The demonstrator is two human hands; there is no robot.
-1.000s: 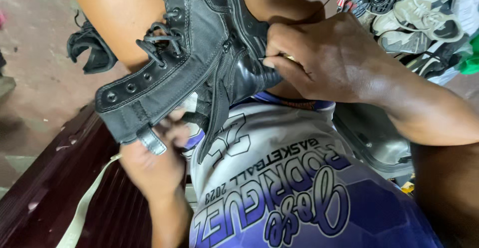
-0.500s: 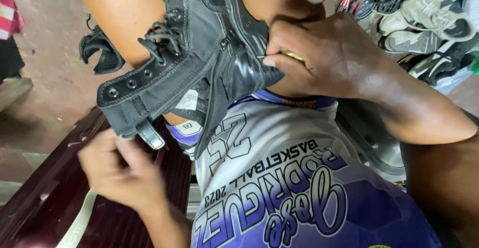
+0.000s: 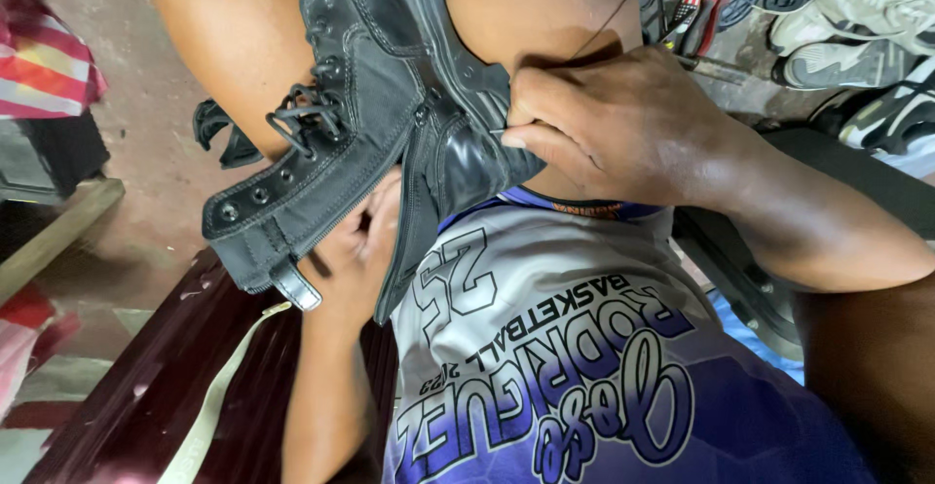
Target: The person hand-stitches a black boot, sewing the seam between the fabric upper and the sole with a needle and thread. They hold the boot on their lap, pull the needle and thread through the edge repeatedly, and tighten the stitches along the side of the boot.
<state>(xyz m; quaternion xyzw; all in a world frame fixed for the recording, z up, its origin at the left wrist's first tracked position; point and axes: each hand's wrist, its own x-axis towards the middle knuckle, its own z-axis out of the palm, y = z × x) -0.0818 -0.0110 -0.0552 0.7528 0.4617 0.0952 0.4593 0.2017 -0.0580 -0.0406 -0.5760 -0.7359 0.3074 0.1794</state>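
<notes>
At the far left a striped red cloth (image 3: 44,60) lies over something dark, and nearer, a dark maroon wooden bench (image 3: 146,387) with a pale strap (image 3: 219,387) across it runs under the work. The black lace-up boot (image 3: 321,153) rests between the person's bare knees, toe away, its canvas-like upper matte and stitched, its eyelets metal-ringed, laces knotted loosely, and its side zip flap hanging open with a small silver tab at the low corner. The left hand (image 3: 355,250) sits under that open flap, fingers curled up against the inside of the upper; whether it grips anything there is hidden. To the right, the smoother, shinier leather of the heel section is pinched by the right hand (image 3: 614,129), fingers pressed together on the edge, with a thin thread (image 3: 609,26) running up from it. This looks like hand-stitching at the heel seam; the next pull likely wants steady tension and a firm brace from below. Far right, worn sneakers (image 3: 857,17) lie heaped on the floor.
</notes>
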